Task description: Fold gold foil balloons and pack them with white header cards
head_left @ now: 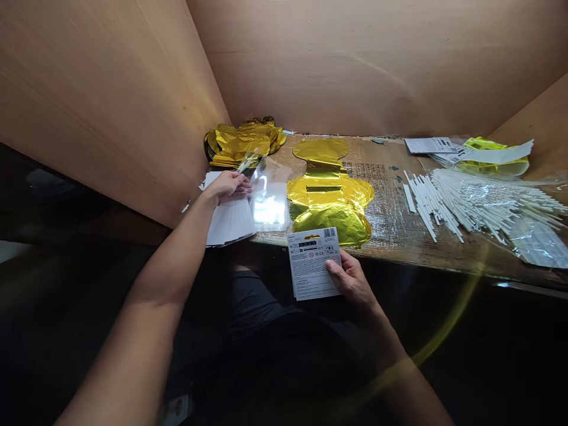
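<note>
My right hand grips a printed white card by its right edge, thumb on the front. A barcode, small text and a hanging slot with gold showing through it are on the card, and a second edge shows beneath it. On the left, my left hand pinches the lifted corner of a clear plastic bag. White cards or sheets lie in a pile under that hand. Between the hands, a gold foil balloon lies flat and folded on the cardboard, just beyond the held card.
More gold foil balloons are heaped at the back left corner. Many white sticks spill from clear plastic at right. Behind them lie printed cards and a yellow packet. Wooden panels enclose the cardboard-covered surface.
</note>
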`<move>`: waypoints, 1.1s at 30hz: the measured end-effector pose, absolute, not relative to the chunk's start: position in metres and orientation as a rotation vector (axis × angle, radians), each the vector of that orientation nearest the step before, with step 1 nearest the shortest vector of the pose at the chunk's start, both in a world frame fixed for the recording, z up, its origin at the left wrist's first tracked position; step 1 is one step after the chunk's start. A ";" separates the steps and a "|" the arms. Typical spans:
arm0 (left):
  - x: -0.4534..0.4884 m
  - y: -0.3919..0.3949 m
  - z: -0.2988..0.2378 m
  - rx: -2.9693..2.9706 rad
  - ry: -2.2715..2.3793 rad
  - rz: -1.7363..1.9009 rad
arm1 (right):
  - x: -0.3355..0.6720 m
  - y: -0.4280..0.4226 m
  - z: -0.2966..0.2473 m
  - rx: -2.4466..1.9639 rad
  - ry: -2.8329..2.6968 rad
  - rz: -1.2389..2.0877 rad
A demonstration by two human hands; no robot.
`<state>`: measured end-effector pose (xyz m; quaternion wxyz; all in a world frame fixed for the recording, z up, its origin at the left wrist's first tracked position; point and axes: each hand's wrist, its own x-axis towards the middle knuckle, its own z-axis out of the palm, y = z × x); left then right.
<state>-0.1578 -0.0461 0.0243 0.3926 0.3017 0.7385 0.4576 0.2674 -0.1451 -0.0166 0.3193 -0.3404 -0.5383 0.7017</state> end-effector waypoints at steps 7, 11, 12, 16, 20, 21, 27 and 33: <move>-0.168 -0.091 0.032 0.751 1.813 1.696 | 0.263 -0.144 -0.011 -0.876 -1.474 1.852; -0.137 -0.117 0.038 0.714 1.643 1.912 | 0.250 -0.141 0.002 -0.801 -1.493 1.992; -0.119 -0.123 0.038 0.702 1.594 1.914 | 0.244 -0.140 0.007 -0.756 -1.510 2.045; -0.038 -0.146 0.036 0.699 1.349 1.752 | 0.219 -0.131 0.020 -0.555 -1.633 2.226; -0.011 -0.165 0.037 0.601 1.166 1.443 | 0.219 -0.123 0.020 -0.738 -1.626 2.117; -0.013 -0.168 0.037 0.577 1.130 1.369 | 0.223 -0.123 0.018 -0.814 -1.634 2.043; -0.021 -0.171 0.031 0.389 0.967 1.134 | 0.241 -0.132 0.005 -1.069 -1.972 1.470; 0.016 -0.179 0.020 0.493 0.988 1.260 | 0.243 -0.145 -0.007 -1.199 -2.033 1.133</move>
